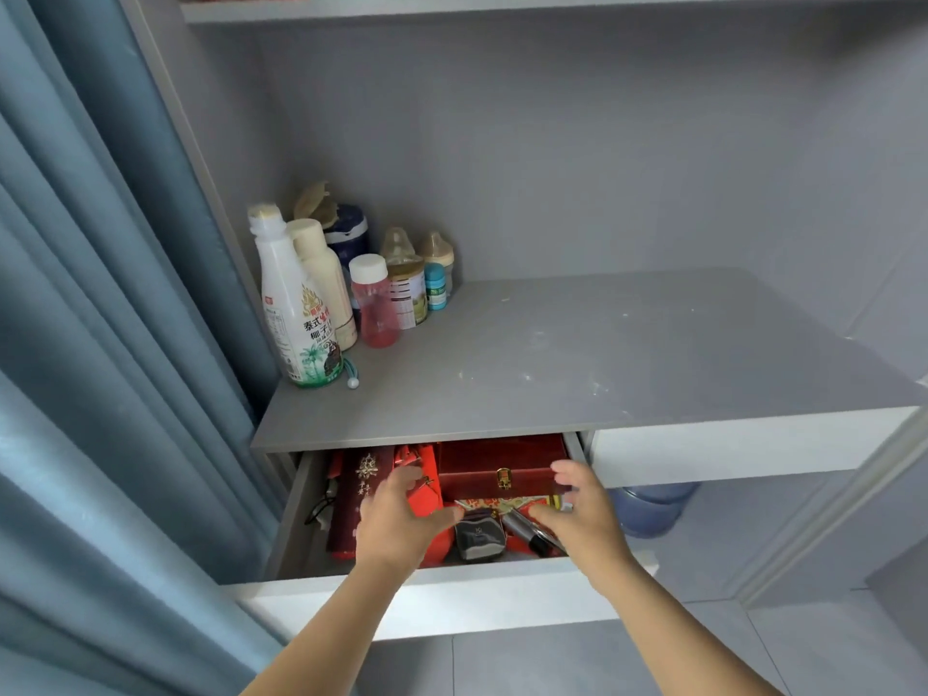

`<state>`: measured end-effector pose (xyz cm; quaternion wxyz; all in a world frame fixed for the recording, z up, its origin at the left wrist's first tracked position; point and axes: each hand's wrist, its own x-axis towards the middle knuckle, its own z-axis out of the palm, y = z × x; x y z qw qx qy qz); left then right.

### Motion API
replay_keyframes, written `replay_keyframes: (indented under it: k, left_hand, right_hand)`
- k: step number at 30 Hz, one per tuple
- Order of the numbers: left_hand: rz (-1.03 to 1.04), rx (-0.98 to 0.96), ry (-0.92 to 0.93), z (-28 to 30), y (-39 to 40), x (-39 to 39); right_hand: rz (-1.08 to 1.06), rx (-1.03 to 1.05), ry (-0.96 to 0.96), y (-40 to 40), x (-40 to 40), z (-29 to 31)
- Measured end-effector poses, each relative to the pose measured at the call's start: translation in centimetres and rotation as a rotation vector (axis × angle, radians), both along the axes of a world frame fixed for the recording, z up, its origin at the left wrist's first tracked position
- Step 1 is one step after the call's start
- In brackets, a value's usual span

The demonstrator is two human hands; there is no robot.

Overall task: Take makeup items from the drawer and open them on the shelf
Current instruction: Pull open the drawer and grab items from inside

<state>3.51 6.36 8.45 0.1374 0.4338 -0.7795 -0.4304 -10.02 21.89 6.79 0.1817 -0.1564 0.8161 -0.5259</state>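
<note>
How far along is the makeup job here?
Done: the drawer is pulled open. In hand: the left hand and right hand reach in around the red box, neither clearly holding it. Left: nothing is out yet; the shelf holds only bottles, so lifting and opening remain.

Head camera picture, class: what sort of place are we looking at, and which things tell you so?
Probably a home, at a built-in storage unit: a blue curtain hangs beside it, baby bottles and drink bottles crowd the grey shelf, and an open drawer holds red boxes.
</note>
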Motion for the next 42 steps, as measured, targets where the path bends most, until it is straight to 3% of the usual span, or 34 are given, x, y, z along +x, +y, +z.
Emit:
replay_keyframes:
  k: [5,12,20,27,34,42]
  left_hand:
    - [-0.241,-0.223,-0.258,-0.9,0.0,-1.6]
    - [-0.384,-0.307,-0.451,-3.9,-1.9,-4.0]
    - [-0.674,-0.394,-0.598,-8.4,-3.5,-7.1]
    - [-0.9,-0.68,-0.814,-11.0,-3.6,-9.0]
    - [-0.93,-0.737,-0.823,-11.4,-3.6,-9.3]
    - [-0.91,-0.757,-0.767,-10.8,-3.6,-9.3]
  right_hand:
    - [0.268,0.246,0.099,-1.1,-2.1,-1.4]
    - [0.445,0.515,0.236,-2.0,-4.4,-3.3]
    - [0.65,0.618,0.248,-5.1,-6.0,-6.4]
    - [0.967,0.791,0.486,-8.2,-6.1,-9.1]
    - [1.064,0.872,0.685,-8.2,-6.5,-9.6]
    - [1.006,0.833,0.653,-7.9,-6.4,-8.4]
